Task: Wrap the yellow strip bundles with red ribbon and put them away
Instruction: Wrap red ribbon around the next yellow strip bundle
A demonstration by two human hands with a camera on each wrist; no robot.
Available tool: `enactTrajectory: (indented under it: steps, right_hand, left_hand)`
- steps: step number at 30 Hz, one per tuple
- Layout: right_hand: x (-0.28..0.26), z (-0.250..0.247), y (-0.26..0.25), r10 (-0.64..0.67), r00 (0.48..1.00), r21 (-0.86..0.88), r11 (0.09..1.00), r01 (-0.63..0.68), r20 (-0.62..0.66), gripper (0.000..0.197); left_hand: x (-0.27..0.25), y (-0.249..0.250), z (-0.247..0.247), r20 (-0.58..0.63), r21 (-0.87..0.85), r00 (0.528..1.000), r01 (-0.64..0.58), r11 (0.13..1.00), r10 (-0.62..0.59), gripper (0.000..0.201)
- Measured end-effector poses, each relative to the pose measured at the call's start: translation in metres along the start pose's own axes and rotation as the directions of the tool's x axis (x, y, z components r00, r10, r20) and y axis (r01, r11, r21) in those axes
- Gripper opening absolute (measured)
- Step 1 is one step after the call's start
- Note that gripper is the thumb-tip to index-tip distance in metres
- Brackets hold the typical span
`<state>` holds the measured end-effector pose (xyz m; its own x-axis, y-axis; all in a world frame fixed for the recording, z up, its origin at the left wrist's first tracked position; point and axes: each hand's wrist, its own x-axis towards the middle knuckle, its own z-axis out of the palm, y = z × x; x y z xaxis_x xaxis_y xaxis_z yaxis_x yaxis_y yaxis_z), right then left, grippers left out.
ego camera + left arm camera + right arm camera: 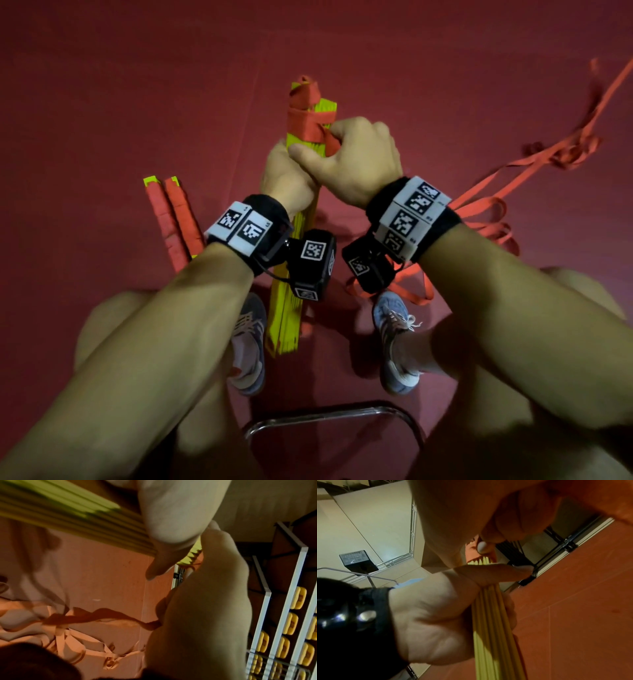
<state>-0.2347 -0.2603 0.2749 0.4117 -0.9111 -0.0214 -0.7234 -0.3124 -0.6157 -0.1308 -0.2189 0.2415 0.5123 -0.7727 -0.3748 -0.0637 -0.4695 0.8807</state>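
Centre of the head view: bundle (284, 318) of yellow strips, long axis running up the frame, lower end between two shoes (397, 342); gripped mid-length by left hand (286, 178), fingers curled round it; top end bound in red ribbon (308, 126); right hand (359, 157) just above the left, closed in a fist, pinching the ribbon against the strips; loose ribbon (486, 209) trailing off to the right and upper right over the red floor (137, 102); left of frame, two wrapped bundles (174, 219) side by side on the floor.
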Motion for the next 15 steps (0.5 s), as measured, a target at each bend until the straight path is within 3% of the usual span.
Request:
enactTrajectory:
  steps: [2, 5, 8, 11, 13, 15]
  right_hand:
    - [0.002, -0.001, -0.001, 0.053, 0.998, 0.014, 0.999, -0.053, -0.032, 0.066]
    - [0.008, -0.005, 0.003, 0.125, 0.989, 0.076, 0.99, -0.119, -0.075, 0.072]
    - [0.012, -0.006, 0.008, 0.151, 0.979, 0.179, 0.976, -0.125, -0.137, 0.07]
    - [0.021, -0.009, 0.01, 0.137, 0.98, 0.376, 0.924, -0.074, -0.143, 0.063]
    - [0.026, -0.016, 0.015, 0.043, 0.996, 0.574, 0.819, 0.012, -0.083, 0.05]
    - [0.028, -0.021, 0.019, -0.073, 0.997, 0.742, 0.667, 0.072, -0.031, 0.04]
  left_hand:
    - [-0.002, -0.004, -0.003, 0.024, 0.221, 0.993, -0.115, 0.968, 0.112, 0.062]
    - [-0.008, -0.003, -0.005, 0.032, 0.249, 0.977, -0.21, 0.945, 0.209, 0.06]
    - [-0.012, 0.004, -0.005, 0.13, 0.258, 0.963, -0.262, 0.93, 0.236, 0.051]
    - [-0.005, 0.013, -0.014, 0.167, 0.116, 0.945, -0.303, 0.946, 0.282, 0.052]
    - [-0.002, 0.017, -0.02, 0.171, -0.08, 0.933, -0.308, 0.948, 0.317, 0.048]
    - [-0.001, 0.019, -0.023, 0.225, -0.283, 0.928, -0.231, 0.931, 0.298, 0.045]
